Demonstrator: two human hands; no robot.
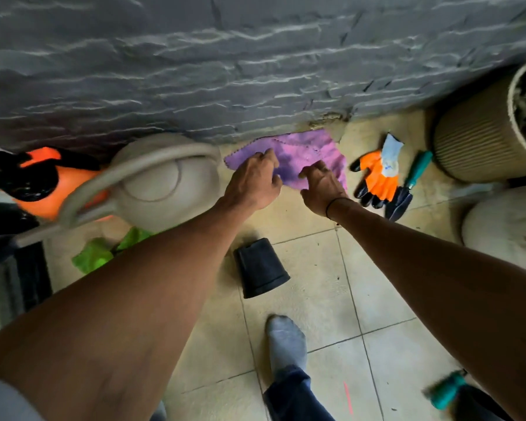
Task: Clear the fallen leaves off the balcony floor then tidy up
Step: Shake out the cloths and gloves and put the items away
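A purple cloth (304, 150) lies flat on the tiled floor against the grey stone wall. Both my hands are on it. My left hand (254, 182) has its fingers curled over the cloth's left edge. The fingers of my right hand (319, 185) pinch the cloth's near edge. No leaves show on the floor around the cloth.
A beige watering can (152, 180) sits left of the cloth, with orange and black items (28, 174) behind it and a green cloth (97, 253) below. A black pot (260, 267) lies tipped over. Orange gloves (378, 174), a teal trowel (407, 186) and ribbed planter (480, 135) stand right.
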